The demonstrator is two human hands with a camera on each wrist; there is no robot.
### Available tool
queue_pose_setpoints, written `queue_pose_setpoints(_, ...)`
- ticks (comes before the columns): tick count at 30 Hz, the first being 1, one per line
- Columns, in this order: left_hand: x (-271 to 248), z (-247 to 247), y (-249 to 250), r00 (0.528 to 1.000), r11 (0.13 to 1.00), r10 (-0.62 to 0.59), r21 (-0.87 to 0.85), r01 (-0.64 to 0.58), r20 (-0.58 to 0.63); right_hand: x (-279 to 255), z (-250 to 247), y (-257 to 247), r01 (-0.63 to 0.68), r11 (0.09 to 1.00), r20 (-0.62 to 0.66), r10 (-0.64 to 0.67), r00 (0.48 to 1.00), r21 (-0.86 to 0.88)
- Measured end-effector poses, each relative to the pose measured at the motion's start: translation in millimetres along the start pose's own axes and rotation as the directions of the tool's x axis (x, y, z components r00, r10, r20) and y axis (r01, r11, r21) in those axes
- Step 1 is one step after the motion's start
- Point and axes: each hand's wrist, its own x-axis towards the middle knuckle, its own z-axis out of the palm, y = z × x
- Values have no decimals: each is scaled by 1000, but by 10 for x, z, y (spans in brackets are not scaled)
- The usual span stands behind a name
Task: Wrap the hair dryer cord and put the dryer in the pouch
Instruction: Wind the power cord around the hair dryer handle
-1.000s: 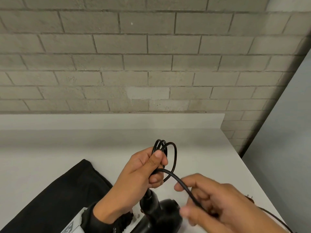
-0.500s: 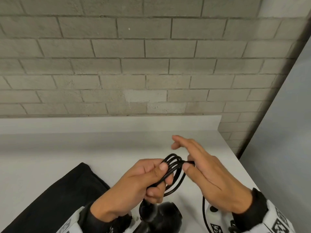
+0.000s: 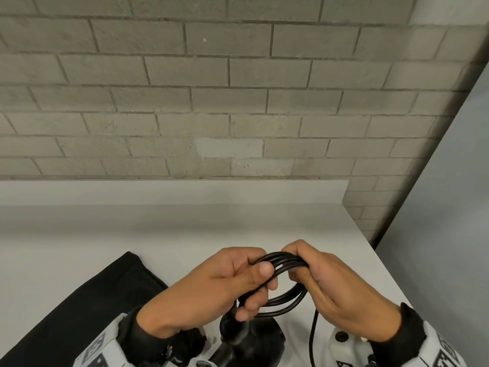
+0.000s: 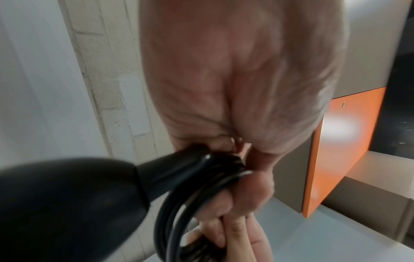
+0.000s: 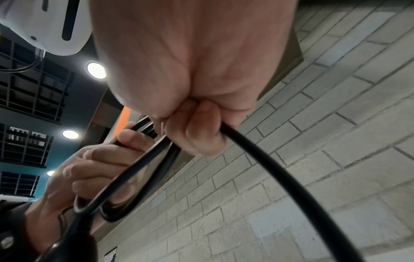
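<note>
The black hair dryer (image 3: 248, 340) hangs at the bottom centre, its body (image 4: 67, 203) large and blurred in the left wrist view. Its black cord (image 3: 280, 263) is coiled in several loops above the handle. My left hand (image 3: 225, 284) grips the left side of the coil, thumb on top. My right hand (image 3: 317, 276) grips the right side of the same loops, fingers curled round them (image 5: 197, 131). A loose length of cord (image 3: 313, 337) drops below the right hand and runs off frame (image 5: 291, 186). The black pouch (image 3: 87, 308) lies flat at the lower left.
The white table (image 3: 185, 234) ends at a right edge (image 3: 381, 260), with grey floor beyond. A grey brick wall (image 3: 211, 102) stands behind it. An orange panel (image 4: 349, 141) shows in the left wrist view.
My right hand carried a new length of cord up and over the coil, then closed round the loops beside the left hand. The coil now lies flatter between both hands.
</note>
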Motion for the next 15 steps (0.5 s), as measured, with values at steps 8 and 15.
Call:
queue_pose_setpoints(8,-133,-113,-74,992,971,116,215,-104,-42,-13,83,12,-26,996,-123,36,992,85)
queue_pose_setpoints(15,-128,26,-244,966,982,188,62,-180,-179,13,180,4,-60,975,-168,97,981,212)
